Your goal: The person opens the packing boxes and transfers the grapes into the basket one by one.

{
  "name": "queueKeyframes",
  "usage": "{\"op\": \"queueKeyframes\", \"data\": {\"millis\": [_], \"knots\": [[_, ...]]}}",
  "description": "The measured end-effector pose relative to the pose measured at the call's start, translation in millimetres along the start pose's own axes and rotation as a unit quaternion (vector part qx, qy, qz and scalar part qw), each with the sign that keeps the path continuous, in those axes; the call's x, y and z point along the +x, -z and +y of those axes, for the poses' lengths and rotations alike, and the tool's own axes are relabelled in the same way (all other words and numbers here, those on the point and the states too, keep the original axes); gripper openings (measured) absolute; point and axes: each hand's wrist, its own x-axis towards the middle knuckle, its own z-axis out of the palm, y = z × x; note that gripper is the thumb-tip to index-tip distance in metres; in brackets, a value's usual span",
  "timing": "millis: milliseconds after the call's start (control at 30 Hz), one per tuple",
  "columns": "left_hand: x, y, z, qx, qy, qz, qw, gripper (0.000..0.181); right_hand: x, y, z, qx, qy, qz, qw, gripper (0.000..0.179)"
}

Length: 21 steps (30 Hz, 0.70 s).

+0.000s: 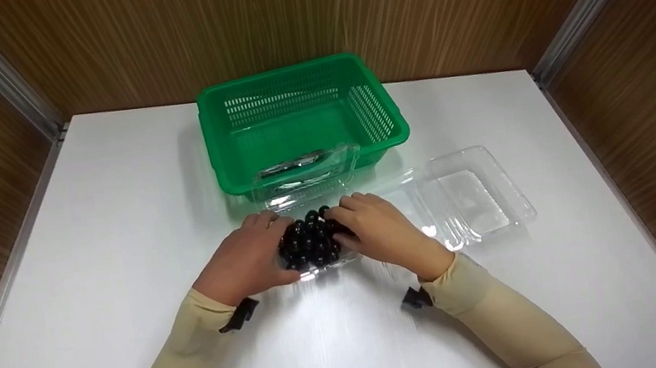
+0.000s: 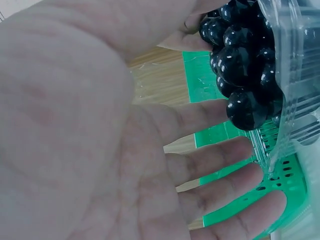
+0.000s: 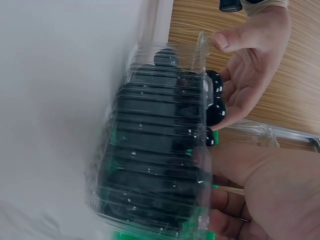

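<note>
Glossy black grapes [image 1: 309, 242] lie heaped in a clear plastic clamshell box [image 3: 155, 145], its lid [image 1: 308, 177] raised and leaning at the basket's front rim. At the box's left end is my left hand [image 1: 246, 254], fingers fairly straight and fingertips at the grapes; its thumb lies along the front side. My right hand [image 1: 383, 232] reaches over the right end, with thumb and forefinger bent around grapes there. In the right wrist view, the right fingers [image 3: 227, 202] curl in beyond the ribbed box wall, partly hidden by it.
Behind the box stands a green plastic basket [image 1: 297, 69] with slotted walls. A second clear clamshell [image 1: 473, 189] lies opened out to the right on the white table [image 1: 119, 252]. Wood-grain panels [image 1: 279, 17] enclose the table at the back and both sides.
</note>
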Motion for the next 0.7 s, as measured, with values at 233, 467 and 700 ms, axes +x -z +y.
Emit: {"op": "queueKeyframes", "data": {"millis": [233,467,700], "knots": [[1.2,-0.8,0.5,0.0,0.007,-0.007,1.0,0.089,1.1,-4.0,1.2,-0.006,0.018,0.024,0.9995,0.029],[1.5,-2.7,-1.3,-0.004,0.017,-0.016,0.9997,0.093,1.1,-4.8,1.5,-0.02,0.034,0.054,0.9978,0.019],[2.0,-3.5,-2.8,-0.019,0.014,-0.005,0.9997,0.088,2.0,-2.9,3.4,-0.023,0.045,0.078,0.9957,0.016]]}}
